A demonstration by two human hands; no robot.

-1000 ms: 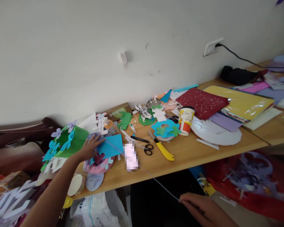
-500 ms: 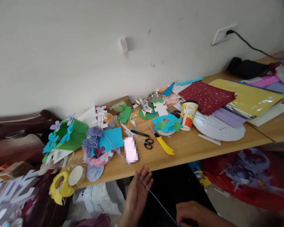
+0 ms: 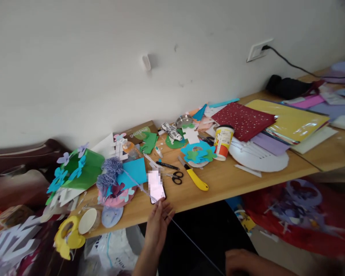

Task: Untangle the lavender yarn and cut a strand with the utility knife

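A strand of lilac yarn (image 3: 194, 243) runs from a fluffy lilac yarn bundle (image 3: 110, 170) on the table, past a phone (image 3: 156, 188), down to the bottom edge. My left hand (image 3: 158, 226) pinches the strand at the table's front edge, thumb and forefinger together at the phone's lower end, other fingers loosely curled. Whether the fingertips touch the phone I cannot tell. Low at the right, my right hand (image 3: 238, 262) is closed, partly cut off by the frame, with the taut strand leading to it. Black-handled scissors (image 3: 176, 176) and a yellow-handled knife (image 3: 197, 178) lie right of the phone.
Blue card (image 3: 133, 172), a pink ring (image 3: 117, 200) and a white cup (image 3: 87, 221) are at the left. A lidded paper cup (image 3: 223, 143) stands near a white paper plate (image 3: 260, 161). A red bag (image 3: 327, 230) sits below the table.
My left hand has gone from a spread palm under the strand to a pinch on it, rising toward the phone. My right hand sits slightly farther right. The view has shifted a little.
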